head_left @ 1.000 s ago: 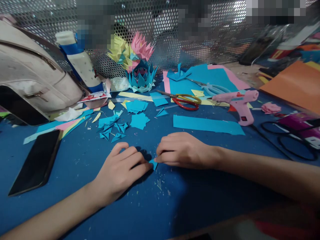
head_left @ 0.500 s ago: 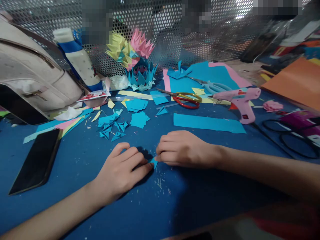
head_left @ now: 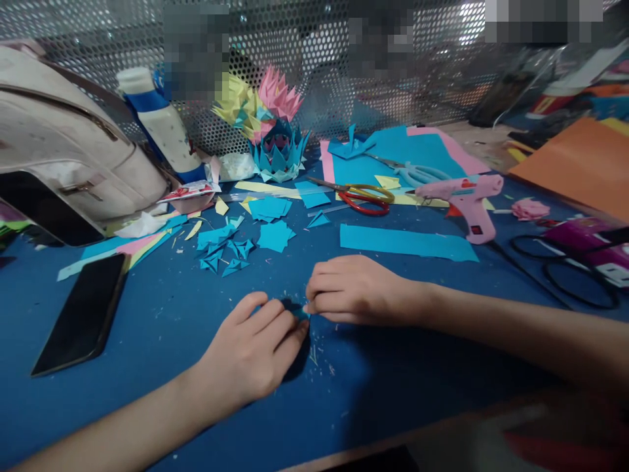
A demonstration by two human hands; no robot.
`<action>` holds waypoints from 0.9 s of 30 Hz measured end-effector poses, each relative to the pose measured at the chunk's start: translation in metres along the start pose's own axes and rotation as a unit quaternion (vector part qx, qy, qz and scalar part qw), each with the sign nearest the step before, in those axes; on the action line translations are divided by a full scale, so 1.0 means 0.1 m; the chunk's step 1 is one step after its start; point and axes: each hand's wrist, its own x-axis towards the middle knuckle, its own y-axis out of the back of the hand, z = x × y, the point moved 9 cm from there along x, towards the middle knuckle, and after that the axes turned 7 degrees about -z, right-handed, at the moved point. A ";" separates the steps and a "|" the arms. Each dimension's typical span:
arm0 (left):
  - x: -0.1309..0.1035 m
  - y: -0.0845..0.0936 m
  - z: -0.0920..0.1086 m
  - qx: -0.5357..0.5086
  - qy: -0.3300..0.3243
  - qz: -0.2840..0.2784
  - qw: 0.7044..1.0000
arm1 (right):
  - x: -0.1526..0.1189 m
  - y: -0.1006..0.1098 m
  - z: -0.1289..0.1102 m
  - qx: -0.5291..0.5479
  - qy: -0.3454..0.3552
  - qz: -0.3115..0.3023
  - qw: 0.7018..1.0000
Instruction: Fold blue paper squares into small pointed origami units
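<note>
Between my hands, low over the blue tabletop [head_left: 162, 341], is a small piece of blue paper [head_left: 302, 314], mostly covered by fingers. My left hand [head_left: 260, 344] pinches it from the left, thumb and fingertips together. From the other side my right hand [head_left: 351, 288] grips its edge, fingers curled in. Beyond my left hand lie several folded blue paper triangles [head_left: 234, 265]. A stack of blue paper pieces [head_left: 275, 236] rests to their right, with one more folded triangle [head_left: 319, 220] nearby. Behind my right hand stretches a long blue paper strip [head_left: 407, 242].
Farther back are red-and-yellow-handled scissors [head_left: 366, 198], light blue scissors [head_left: 417, 173] and a pink glue gun [head_left: 466, 196] with its cord. Paper flowers [head_left: 278, 151] stand against the perforated metal panel [head_left: 314, 52]. A phone [head_left: 81, 314], bottle [head_left: 164, 128] and white backpack [head_left: 73, 131] occupy the left.
My left thumb and fingertips have shifted slightly right and now cover more of the blue paper. My right hand stays nearly in place. The whole view has shifted a little.
</note>
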 end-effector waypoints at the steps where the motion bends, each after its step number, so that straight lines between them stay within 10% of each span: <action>1: -0.01 0.00 0.03 0.001 0.004 -0.004 1.000 | 0.00 0.00 0.00 0.000 0.000 0.001 1.000; 27: -0.15 -0.10 0.25 0.021 0.057 -0.021 0.998 | 0.05 -0.01 0.02 -0.011 0.003 -0.019 1.000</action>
